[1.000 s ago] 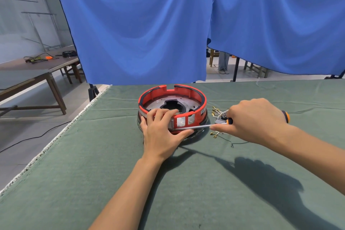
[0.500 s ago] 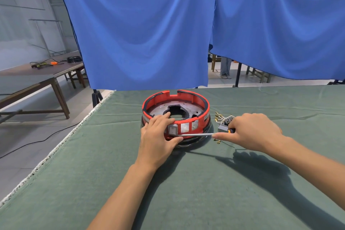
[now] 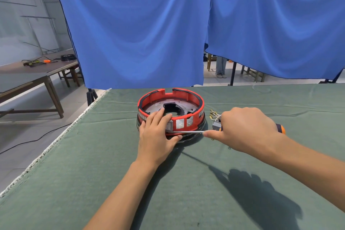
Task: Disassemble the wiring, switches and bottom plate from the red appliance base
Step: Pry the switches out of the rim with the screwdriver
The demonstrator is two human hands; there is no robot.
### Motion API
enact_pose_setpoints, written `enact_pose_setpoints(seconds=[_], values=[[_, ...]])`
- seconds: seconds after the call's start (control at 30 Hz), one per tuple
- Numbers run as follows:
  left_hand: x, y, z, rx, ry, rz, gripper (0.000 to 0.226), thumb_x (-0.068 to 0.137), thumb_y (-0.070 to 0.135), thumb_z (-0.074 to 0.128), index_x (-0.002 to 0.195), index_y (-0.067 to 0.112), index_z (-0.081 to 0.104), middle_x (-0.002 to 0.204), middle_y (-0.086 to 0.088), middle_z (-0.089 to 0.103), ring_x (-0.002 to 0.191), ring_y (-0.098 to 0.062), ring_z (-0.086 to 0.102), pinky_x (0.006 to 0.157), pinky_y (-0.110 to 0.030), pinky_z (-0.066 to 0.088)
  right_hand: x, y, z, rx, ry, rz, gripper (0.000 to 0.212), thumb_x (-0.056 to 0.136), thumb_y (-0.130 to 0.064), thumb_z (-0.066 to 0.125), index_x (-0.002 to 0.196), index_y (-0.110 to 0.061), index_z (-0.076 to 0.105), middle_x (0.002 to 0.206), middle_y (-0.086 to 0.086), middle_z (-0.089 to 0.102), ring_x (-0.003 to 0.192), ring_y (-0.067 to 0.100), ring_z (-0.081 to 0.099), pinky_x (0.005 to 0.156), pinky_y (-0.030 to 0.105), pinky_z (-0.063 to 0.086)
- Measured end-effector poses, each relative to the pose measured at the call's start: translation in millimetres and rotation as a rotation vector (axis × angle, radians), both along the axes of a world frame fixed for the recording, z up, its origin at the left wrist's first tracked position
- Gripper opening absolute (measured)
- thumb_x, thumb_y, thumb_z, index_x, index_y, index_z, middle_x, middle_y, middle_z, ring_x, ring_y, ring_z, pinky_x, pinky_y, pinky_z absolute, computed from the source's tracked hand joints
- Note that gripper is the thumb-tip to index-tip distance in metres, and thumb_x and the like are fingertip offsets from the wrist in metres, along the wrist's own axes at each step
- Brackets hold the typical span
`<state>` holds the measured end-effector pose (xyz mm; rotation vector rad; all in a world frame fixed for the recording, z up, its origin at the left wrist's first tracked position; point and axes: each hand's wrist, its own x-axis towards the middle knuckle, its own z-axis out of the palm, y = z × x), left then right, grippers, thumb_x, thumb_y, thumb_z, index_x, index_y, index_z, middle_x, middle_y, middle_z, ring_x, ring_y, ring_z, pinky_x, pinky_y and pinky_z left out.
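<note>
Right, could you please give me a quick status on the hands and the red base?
Left hand braces red base. Right hand grips screwdriver, tip at the base's lower front edge. Removed wiring and switch lie behind right hand.

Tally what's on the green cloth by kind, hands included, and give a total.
Red appliance base: 1
Screwdriver: 1
Bundle of removed wiring and switch parts: 1
Hands: 2, left hand and right hand
Total: 5
</note>
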<state>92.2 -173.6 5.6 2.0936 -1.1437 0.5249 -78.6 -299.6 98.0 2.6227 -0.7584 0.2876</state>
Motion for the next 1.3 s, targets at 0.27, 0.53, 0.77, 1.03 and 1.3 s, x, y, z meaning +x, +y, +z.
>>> enact_pose_setpoints(seconds=[0.27, 0.53, 0.77, 1.03, 1.3], values=[[-4, 3, -2, 0.011, -0.050, -0.048, 0.051, 0.071, 0.010, 0.071, 0.120, 0.004, 0.054, 0.147, -0.020, 0.038, 0.140, -0.037, 0.029, 0.106, -0.058, 0.033, -2, -19, -8, 0.051, 0.026, 0.025, 0.067, 0.079, -0.082, 0.031, 0.057, -0.019, 0.043, 0.054, -0.004, 0.044, 0.045, 0.012, 0.038, 0.043, 0.027, 0.024], [-6, 3, 0, -0.028, -0.154, -0.066, 0.040, 0.065, -0.003, 0.079, 0.103, 0.000, 0.065, 0.136, -0.022, 0.051, 0.127, -0.045, 0.047, 0.095, -0.061, 0.043, -6, -49, -47, 0.231, -0.068, 0.060, 0.079, 0.064, -0.090, 0.015, 0.056, -0.019, 0.048, 0.054, -0.006, 0.051, 0.055, 0.014, 0.051, 0.044, 0.027, 0.026], [-8, 3, 0, -0.124, -0.225, -0.043, 0.034, 0.066, 0.005, 0.084, 0.096, 0.000, 0.067, 0.122, -0.018, 0.063, 0.116, -0.040, 0.058, 0.098, -0.055, 0.044, -5, -51, -60, 0.298, -0.154, 0.019, 0.078, 0.065, -0.091, 0.025, 0.052, -0.017, 0.046, 0.051, -0.004, 0.052, 0.051, 0.009, 0.050, 0.043, 0.025, 0.027], [-20, 4, 5, -0.489, 0.054, -0.033, 0.035, 0.079, 0.034, 0.057, 0.100, 0.006, 0.058, 0.089, 0.006, 0.053, 0.083, -0.007, 0.046, 0.079, -0.024, 0.040, -23, -64, -39, 0.497, -0.106, -0.044, 0.035, 0.068, -0.048, 0.059, 0.049, -0.023, 0.043, 0.044, -0.002, 0.039, 0.047, 0.015, 0.038, 0.046, 0.026, 0.028], [-30, -4, 7, -0.407, 0.011, -0.200, 0.026, 0.075, 0.015, 0.072, 0.097, 0.007, 0.063, 0.093, 0.000, 0.054, 0.079, -0.007, 0.051, 0.067, -0.023, 0.047, -6, -35, -33, 1.112, -0.534, 0.145, 0.031, 0.083, -0.018, 0.061, 0.054, -0.013, 0.054, 0.040, 0.004, 0.043, 0.033, 0.019, 0.036, 0.041, 0.024, 0.033]])
